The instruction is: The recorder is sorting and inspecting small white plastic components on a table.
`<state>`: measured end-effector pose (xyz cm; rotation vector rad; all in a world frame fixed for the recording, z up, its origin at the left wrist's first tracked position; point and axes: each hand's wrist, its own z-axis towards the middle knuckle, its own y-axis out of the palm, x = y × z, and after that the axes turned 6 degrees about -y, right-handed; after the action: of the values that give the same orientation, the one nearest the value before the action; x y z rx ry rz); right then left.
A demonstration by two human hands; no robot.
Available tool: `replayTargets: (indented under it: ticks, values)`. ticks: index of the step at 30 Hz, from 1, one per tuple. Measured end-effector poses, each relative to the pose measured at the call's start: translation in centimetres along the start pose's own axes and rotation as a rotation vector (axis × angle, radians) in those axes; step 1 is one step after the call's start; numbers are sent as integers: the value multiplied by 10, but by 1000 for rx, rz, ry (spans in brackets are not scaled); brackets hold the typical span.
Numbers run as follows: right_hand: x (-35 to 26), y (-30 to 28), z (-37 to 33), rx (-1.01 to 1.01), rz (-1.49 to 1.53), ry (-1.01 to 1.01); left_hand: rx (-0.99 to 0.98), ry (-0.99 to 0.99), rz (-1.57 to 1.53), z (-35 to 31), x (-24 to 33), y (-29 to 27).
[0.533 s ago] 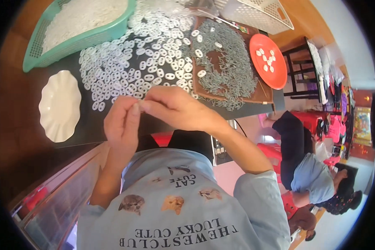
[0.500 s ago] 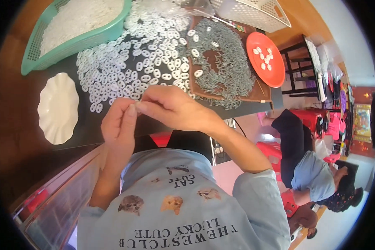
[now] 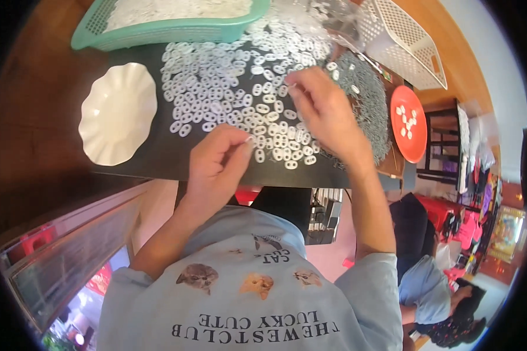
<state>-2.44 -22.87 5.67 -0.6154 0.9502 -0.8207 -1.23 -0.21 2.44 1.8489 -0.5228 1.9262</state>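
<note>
One dark table (image 3: 173,155), white pieces (image 3: 205,90) scattered across it, ahead of the left hand (image 3: 219,159); the right hand (image 3: 327,114) reaches deeper among them. Left's pinching some tiny whitish bit (image 3: 250,139), right's grip I can't tell. Pieces are flat two-holed ovals, long axes every which way.

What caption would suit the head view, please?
Left hand and right hand at white two-holed pieces, scalloped dish to the left.

A co-worker (image 3: 425,288) at right — plus a gold picture (image 3: 508,226), apparently framed.
</note>
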Motion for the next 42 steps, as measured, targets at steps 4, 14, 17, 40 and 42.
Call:
replayTargets:
  ticks: [4,14,17,40,42]
  values:
    - [16,11,21,-159,-132,-28,60,194,243,5,-11,1]
    - [30,25,48,-343,-273,-84,136,406,348,12,-26,0]
    - [33,17,48,-279,-222,-53,133,382,333,10,-26,-1]
    - [54,48,86,-298,-334,-125,163,425,300,12,-28,0]
    - [52,50,88,-330,-381,-112,169,417,294,11,-29,0]
